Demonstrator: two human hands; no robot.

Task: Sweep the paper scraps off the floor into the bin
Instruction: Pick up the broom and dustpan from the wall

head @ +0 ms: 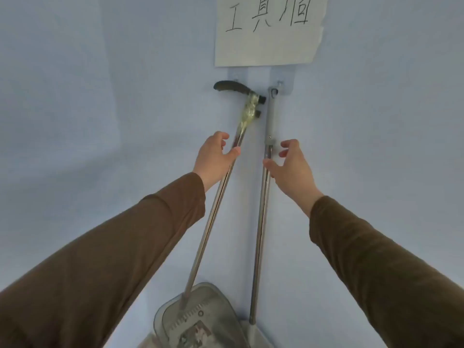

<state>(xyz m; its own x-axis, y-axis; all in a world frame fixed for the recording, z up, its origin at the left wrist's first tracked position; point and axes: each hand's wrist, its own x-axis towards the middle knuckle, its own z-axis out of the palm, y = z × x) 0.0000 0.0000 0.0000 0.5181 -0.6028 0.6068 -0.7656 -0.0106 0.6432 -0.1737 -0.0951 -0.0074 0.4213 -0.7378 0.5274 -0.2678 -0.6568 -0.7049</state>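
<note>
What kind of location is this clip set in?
Probably a cleaning-tool storage corner indoors: a long-handled dustpan and a broom handle hang from wall hooks on a plain wall, under a handwritten paper sign. Both hands are reaching for the handles.

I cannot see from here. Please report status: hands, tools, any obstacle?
Left hand open, touching dustpan pole. Right hand open at broom pole. Both tools hanging on wall hooks. Nothing in the way.
</note>
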